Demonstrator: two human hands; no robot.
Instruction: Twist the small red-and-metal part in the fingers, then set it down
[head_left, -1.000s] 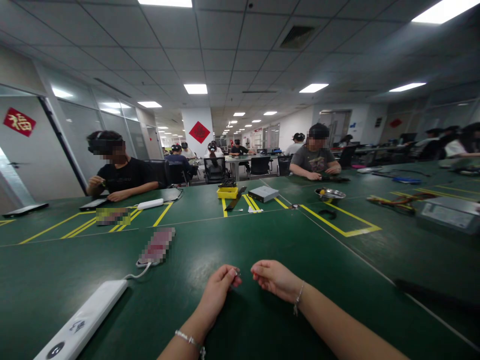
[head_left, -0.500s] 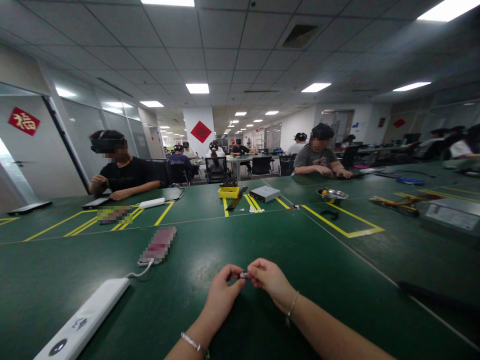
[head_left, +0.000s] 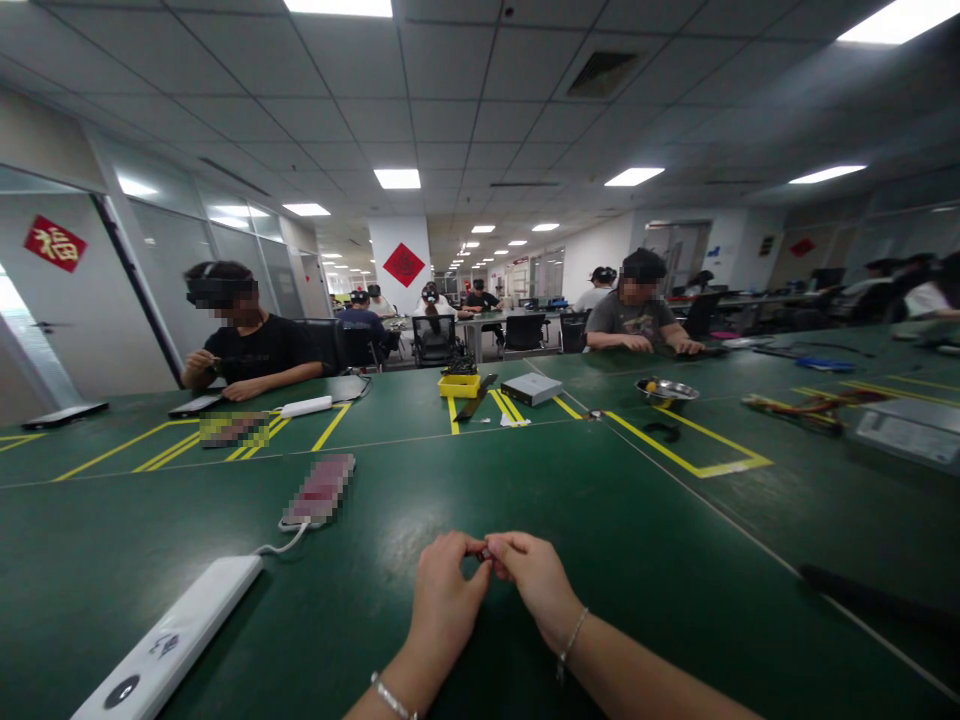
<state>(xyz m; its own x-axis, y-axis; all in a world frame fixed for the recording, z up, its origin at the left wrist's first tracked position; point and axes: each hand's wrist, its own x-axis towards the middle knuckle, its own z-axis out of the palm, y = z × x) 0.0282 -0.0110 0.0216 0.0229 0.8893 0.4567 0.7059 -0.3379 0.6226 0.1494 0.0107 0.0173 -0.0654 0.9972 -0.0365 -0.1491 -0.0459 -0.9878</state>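
Observation:
Above the green table (head_left: 360, 590), near its front middle, my two hands meet fingertip to fingertip. A tiny reddish and silvery piece (head_left: 485, 555) sits between them, mostly covered by the fingers, and its kind is too small to tell. My left hand (head_left: 448, 590) pinches it from the left with thumb and forefinger. From the right, my right hand (head_left: 534, 575) closes thumb and fingertips on the same piece. Each wrist wears a bracelet.
Left of my hands lie a white power strip (head_left: 176, 630) and a phone (head_left: 321, 490) on a white cable. Farther back are a yellow bin (head_left: 459, 386), a grey metal box (head_left: 531, 388) and a metal bowl (head_left: 667, 390). Two people sit across the table.
Both hands have turned slightly and drawn closer around the small piece, which shows less now. The right fingers have bent more over it.

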